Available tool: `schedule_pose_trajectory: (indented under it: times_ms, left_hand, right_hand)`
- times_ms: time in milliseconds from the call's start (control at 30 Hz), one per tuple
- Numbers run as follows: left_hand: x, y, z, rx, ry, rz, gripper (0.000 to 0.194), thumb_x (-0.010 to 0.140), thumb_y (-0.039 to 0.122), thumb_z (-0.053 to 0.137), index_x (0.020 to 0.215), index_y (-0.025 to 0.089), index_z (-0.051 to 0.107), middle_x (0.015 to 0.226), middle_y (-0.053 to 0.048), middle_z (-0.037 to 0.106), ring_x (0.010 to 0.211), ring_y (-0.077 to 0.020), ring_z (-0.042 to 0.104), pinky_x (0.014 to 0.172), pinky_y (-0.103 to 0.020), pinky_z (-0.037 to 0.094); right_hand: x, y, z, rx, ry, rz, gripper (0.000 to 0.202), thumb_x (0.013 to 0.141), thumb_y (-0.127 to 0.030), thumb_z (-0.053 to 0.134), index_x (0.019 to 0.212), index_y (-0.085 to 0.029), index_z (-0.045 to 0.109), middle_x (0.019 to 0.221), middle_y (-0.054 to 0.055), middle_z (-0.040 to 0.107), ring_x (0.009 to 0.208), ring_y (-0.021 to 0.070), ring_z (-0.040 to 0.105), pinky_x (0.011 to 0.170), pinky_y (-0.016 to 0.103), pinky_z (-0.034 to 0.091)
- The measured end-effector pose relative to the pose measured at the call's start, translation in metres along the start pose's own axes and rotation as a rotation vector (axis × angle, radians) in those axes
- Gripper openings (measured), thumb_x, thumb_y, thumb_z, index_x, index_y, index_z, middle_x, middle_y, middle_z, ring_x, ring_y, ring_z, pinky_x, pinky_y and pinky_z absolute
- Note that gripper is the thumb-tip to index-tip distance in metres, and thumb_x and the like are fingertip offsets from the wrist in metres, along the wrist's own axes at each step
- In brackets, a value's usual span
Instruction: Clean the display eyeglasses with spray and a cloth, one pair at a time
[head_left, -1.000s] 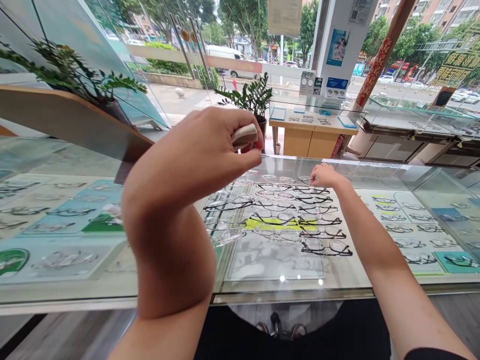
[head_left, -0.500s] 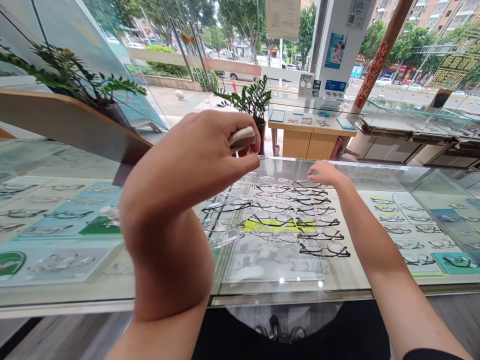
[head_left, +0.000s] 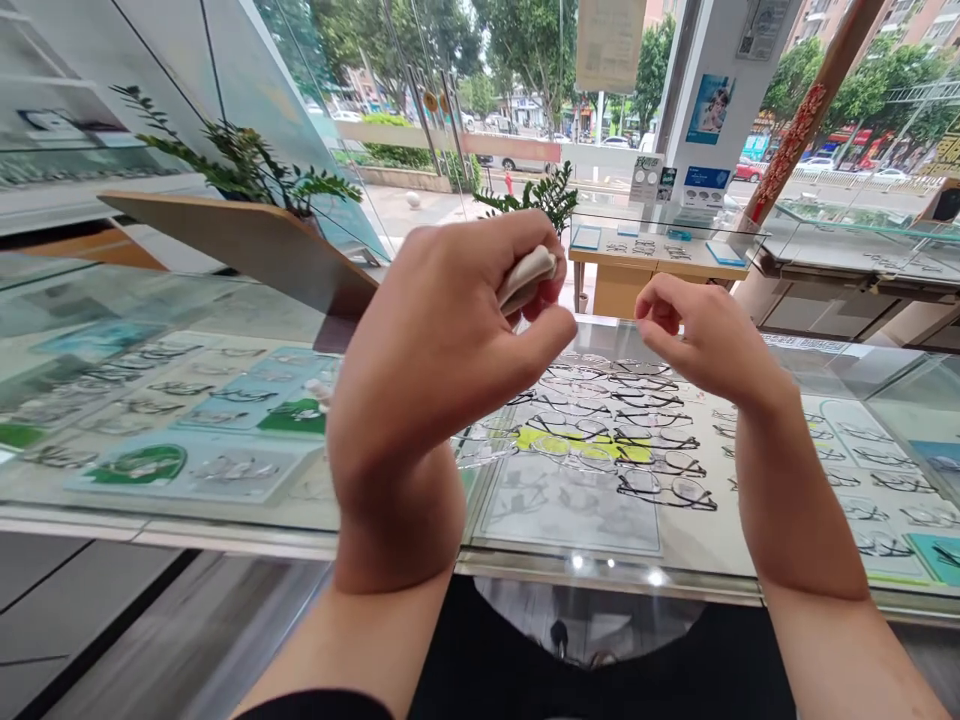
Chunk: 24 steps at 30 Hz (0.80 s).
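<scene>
Clearly, the left hand [head_left: 465, 330] has its grip wrapped around a pale folded piece [head_left: 529, 278], which pokes out toward 2 o'clock. The right hand [head_left: 701, 330] hangs at 3 o'clock from it, curled, though I cannot tell whether its grip is empty; rows of eyeglasses [head_left: 667, 492] lie at its 7 o'clock on the glass desk [head_left: 570, 525]

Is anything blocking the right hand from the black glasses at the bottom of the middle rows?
Nothing tall that I can see. The right hand hangs above the counter; only other glasses lie low before those black glasses. The left hand, gripping something pale, is off to the left.
</scene>
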<state>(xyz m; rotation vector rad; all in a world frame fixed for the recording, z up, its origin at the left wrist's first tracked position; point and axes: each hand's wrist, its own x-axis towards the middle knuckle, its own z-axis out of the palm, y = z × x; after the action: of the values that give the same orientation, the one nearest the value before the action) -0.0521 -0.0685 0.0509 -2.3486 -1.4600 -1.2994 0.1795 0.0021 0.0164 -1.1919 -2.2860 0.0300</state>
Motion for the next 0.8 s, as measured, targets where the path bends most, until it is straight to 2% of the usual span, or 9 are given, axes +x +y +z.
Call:
schedule_pose_trajectory:
  times_ms: [100, 233, 333, 433, 500, 600, 733, 800]
  left_hand:
    - [-0.002, 0.007, 0.001, -0.005, 0.037, -0.018, 0.008, 0.077, 0.017, 0.058, 0.073, 0.020, 0.052, 0.066, 0.002, 0.040, 0.065, -0.0119, 0.051, 0.066, -0.027, 0.041]
    - [-0.002, 0.003, 0.014, -0.019, 0.063, -0.047, 0.021, 0.081, 0.019, 0.059, 0.065, 0.019, 0.045, 0.060, 0.003, 0.036, 0.060, -0.0103, 0.045, 0.061, -0.027, 0.038]
    - [-0.007, -0.015, 0.028, -0.063, 0.005, -0.047, 0.027, 0.081, 0.021, 0.060, 0.061, 0.019, 0.042, 0.056, 0.004, 0.038, 0.056, -0.0094, 0.039, 0.056, -0.028, 0.032]
    - [-0.016, -0.042, 0.039, -0.103, -0.082, -0.101, 0.019, 0.083, 0.027, 0.063, 0.069, 0.019, 0.053, 0.058, 0.004, 0.046, 0.057, -0.0097, 0.040, 0.058, -0.029, 0.032]
    - [-0.022, -0.063, 0.044, -0.096, -0.097, -0.151, 0.019, 0.084, 0.032, 0.065, 0.073, 0.018, 0.058, 0.060, 0.004, 0.049, 0.059, -0.0105, 0.043, 0.060, -0.029, 0.033]
    - [-0.026, -0.097, 0.051, -0.073, -0.090, -0.226, 0.024, 0.084, 0.038, 0.066, 0.072, 0.018, 0.059, 0.061, 0.003, 0.050, 0.061, -0.0112, 0.040, 0.061, -0.029, 0.031]
    - [-0.027, -0.140, 0.063, -0.070, -0.029, -0.278, 0.026, 0.082, 0.041, 0.067, 0.071, 0.019, 0.060, 0.061, 0.003, 0.049, 0.062, -0.0129, 0.041, 0.064, -0.030, 0.032]
    - [-0.029, -0.158, 0.070, -0.085, 0.030, -0.305, 0.026, 0.081, 0.042, 0.067, 0.072, 0.019, 0.060, 0.060, 0.003, 0.047, 0.061, -0.0135, 0.041, 0.064, -0.030, 0.033]
  right_hand:
    - [-0.007, -0.008, -0.010, -0.016, 0.066, -0.041, 0.012, 0.083, -0.012, 0.057, 0.088, -0.023, 0.057, 0.068, -0.002, 0.057, 0.061, 0.0144, 0.048, 0.063, 0.032, 0.035]
    - [-0.019, -0.016, -0.022, -0.016, 0.163, -0.107, 0.011, 0.085, -0.013, 0.057, 0.088, -0.024, 0.056, 0.068, -0.003, 0.056, 0.060, 0.0145, 0.049, 0.065, 0.034, 0.037]
    - [-0.034, -0.028, -0.033, -0.025, 0.210, -0.135, 0.007, 0.089, -0.019, 0.059, 0.091, -0.026, 0.057, 0.069, -0.003, 0.056, 0.062, 0.0156, 0.053, 0.067, 0.034, 0.041]
    - [-0.041, -0.038, -0.037, -0.040, 0.213, -0.150, 0.005, 0.093, -0.022, 0.060, 0.092, -0.026, 0.058, 0.069, -0.002, 0.056, 0.063, 0.0166, 0.055, 0.069, 0.035, 0.043]
    - [-0.038, -0.036, -0.032, -0.042, 0.200, -0.153, 0.006, 0.094, -0.020, 0.059, 0.092, -0.025, 0.057, 0.069, -0.002, 0.056, 0.062, 0.0163, 0.054, 0.068, 0.034, 0.040]
    - [-0.029, -0.013, -0.009, -0.070, 0.145, -0.058, 0.005, 0.093, -0.019, 0.056, 0.092, -0.024, 0.055, 0.069, -0.001, 0.059, 0.061, 0.0163, 0.050, 0.066, 0.033, 0.035]
    - [-0.034, 0.051, 0.031, -0.118, 0.024, 0.190, 0.005, 0.089, -0.018, 0.052, 0.088, -0.023, 0.054, 0.075, 0.004, 0.066, 0.064, 0.0189, 0.051, 0.064, 0.032, 0.033]
    - [-0.045, 0.085, 0.046, -0.129, 0.029, 0.334, 0.004, 0.087, -0.020, 0.053, 0.089, -0.023, 0.053, 0.076, 0.005, 0.067, 0.067, 0.0210, 0.054, 0.066, 0.033, 0.035]
